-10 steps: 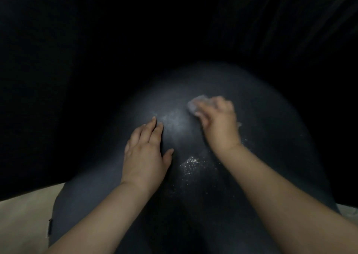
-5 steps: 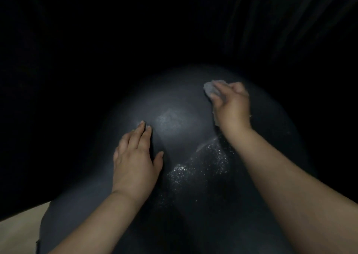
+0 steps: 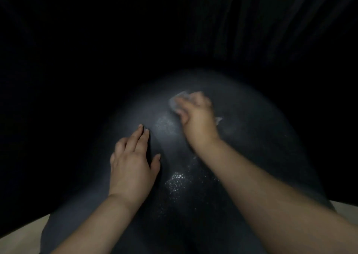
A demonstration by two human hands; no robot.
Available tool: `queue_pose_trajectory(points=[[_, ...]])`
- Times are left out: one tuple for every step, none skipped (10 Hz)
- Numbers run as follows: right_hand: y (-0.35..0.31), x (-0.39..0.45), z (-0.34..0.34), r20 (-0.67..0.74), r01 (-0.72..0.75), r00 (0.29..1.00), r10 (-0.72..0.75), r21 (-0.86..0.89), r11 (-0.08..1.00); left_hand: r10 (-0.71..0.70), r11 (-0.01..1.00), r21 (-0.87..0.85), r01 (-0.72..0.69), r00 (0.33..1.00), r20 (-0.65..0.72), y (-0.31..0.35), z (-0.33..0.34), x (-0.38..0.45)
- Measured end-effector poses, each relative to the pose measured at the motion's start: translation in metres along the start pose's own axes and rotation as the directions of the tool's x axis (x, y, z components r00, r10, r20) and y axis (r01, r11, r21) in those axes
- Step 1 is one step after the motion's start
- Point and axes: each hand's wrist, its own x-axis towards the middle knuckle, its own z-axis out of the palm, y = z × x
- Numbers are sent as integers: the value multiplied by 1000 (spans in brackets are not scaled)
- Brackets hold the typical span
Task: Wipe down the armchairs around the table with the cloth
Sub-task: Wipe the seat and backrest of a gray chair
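Observation:
A dark, rounded armchair back (image 3: 251, 137) fills the lower middle of the head view, lit only near its top. My right hand (image 3: 197, 118) grips a small pale cloth (image 3: 177, 99) and presses it on the upper part of the chair; it is blurred. Only the cloth's edge shows past my fingers, with a small corner at the right of the hand. My left hand (image 3: 133, 164) lies flat on the chair to the left, fingers straight and together, thumb out. A patch of glistening wet specks (image 3: 178, 180) sits between my forearms.
Everything above and beside the chair is black, with faint vertical folds like a dark curtain (image 3: 290, 31) at the upper right. Pale floor (image 3: 23, 234) shows at the bottom left and a sliver at the lower right edge.
My right hand with the cloth has swept back to the left and slightly down across the chair top. My left hand stays flat in about the same spot.

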Motion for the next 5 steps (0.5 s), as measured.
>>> queue_pose_trajectory(points=[[-1, -8, 3, 49, 162, 986, -161, -29, 986, 17, 1000, 8, -17, 1000, 9, 4, -1, 5], [42, 9, -32, -92, -39, 995, 32, -79, 996, 51, 999, 7, -51, 998, 23, 7, -1, 9], [50, 0, -32, -162, -113, 981, 104, -52, 992, 99, 995, 18, -100, 994, 46, 15, 1, 10], [25, -25, -20, -12, 66, 998, -66, -28, 997, 113, 993, 16, -114, 992, 59, 23, 5, 10], [60, -12, -50, -18, 30, 999, -32, -127, 991, 154, 987, 24, -156, 985, 74, 30, 7, 10]])
